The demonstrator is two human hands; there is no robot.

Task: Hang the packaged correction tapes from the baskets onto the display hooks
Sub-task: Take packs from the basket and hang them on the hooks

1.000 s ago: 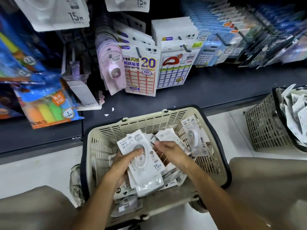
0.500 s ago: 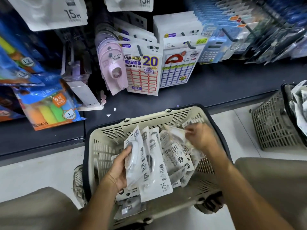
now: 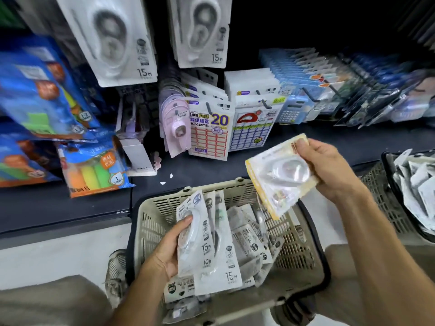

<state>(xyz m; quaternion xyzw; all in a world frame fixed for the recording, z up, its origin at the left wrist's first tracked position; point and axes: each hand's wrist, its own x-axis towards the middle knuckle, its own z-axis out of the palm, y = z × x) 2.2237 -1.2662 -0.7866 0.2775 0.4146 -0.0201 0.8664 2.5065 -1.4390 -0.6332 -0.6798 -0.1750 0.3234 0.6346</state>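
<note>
Head view, looking down at a shop display. A person crouches over a cream plastic basket on the pale floor, with a dark shelf behind it. The left hand is closed around a fanned stack of white correction tape packs, marked 15 m, held upright just above the basket. The right hand is raised above the basket's right rim, gripping a single yellow-edged pack by its top corner between thumb and fingers; this pack is blurred.

Inside the basket, many more loose packs lie heaped. A second basket at the right edge is also piled with white packs. Above, two rows of hung tape packs already sit on hooks, beside label sheets and highlighters.

My judgement: some stock is hung, but both baskets are well filled, so most of the work remains.
</note>
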